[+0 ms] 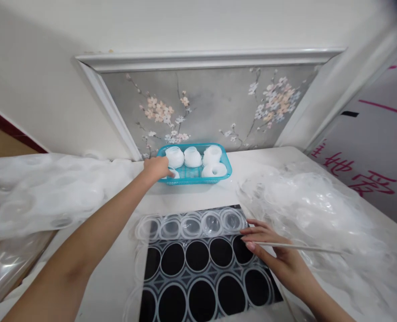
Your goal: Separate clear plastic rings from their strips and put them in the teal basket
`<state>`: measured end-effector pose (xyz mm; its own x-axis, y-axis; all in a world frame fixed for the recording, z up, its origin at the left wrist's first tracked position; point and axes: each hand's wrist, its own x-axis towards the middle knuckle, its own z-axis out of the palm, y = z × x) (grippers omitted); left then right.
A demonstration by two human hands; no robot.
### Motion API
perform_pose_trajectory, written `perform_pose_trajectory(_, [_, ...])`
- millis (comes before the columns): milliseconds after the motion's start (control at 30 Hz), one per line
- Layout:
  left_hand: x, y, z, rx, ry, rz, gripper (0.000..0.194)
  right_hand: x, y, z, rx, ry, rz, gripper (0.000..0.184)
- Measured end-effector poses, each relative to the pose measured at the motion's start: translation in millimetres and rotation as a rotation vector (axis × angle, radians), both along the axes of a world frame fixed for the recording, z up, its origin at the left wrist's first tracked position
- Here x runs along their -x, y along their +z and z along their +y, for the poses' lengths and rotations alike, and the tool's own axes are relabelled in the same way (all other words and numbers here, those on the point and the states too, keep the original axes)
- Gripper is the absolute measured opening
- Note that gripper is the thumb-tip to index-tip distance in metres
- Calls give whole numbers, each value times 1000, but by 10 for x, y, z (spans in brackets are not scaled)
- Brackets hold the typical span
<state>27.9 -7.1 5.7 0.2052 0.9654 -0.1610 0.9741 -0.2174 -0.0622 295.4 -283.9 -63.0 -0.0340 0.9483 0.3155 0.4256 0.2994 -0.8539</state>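
Note:
My left hand point(156, 168) reaches over the left end of a blue plastic basket point(198, 180). Its thumb and fingers close around a white round bundle point(174, 174), mostly hidden by the hand. More white bundles point(192, 157) sit in the basket, each like a stack of thin rings. My right hand point(268, 241) pinches a thin pale stick point(299, 246) that points right. Its fingertips rest at the right edge of a clear plastic sheet with round cups point(191, 226). Beneath that lies a black sheet printed with pale-rimmed ovals point(201, 297).
Clear plastic sheets pile up on the right point(305, 201). Frosted cup sheets point(47, 188) lie at the left, above a clear plastic roll or wrap point(13, 268). A framed floral panel point(215, 103) stands directly behind the basket. Everything rests on a white table point(107, 268).

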Motion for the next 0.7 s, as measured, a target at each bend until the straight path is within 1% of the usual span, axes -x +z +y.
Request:
perform_pose_trajectory(133, [7,-2,-21,-29,28,36,45,14,16,-4,-26,7,1,11])
perform_pose_trajectory(267, [52,16,-43,-83,21,-14,31,14,16,-10,-32,20,2,11])
perform_pose_trajectory(333, [91,44,-89,-154,17,-74,31,9,14,-16,-25,32,4,11])
perform_pose_trajectory(400, [147,65,-201,-243,12,-145,37,10,8,-27,3,32,11,11])
perform_pose_trajectory(467, [230,53,-409,-353,-14,-296,42,22,-4,-45,37,26,15,11])
perform_pose_trajectory(533, [346,-8,-715,-472,-88,-543,43,51,-28,-65,64,29,20,12])
perform_pose_trajectory(567, [416,-54,-896,-505,-148,-633,40,71,-42,-75,69,39,25,12])
perform_pose_trajectory(633, [575,-161,-1285,-500,-292,-711,34,120,-73,-88,77,72,31,12])
perform_pose_trajectory(700, [752,-266,-1669,-422,-400,-711,33,186,-96,-98,83,100,19,12])
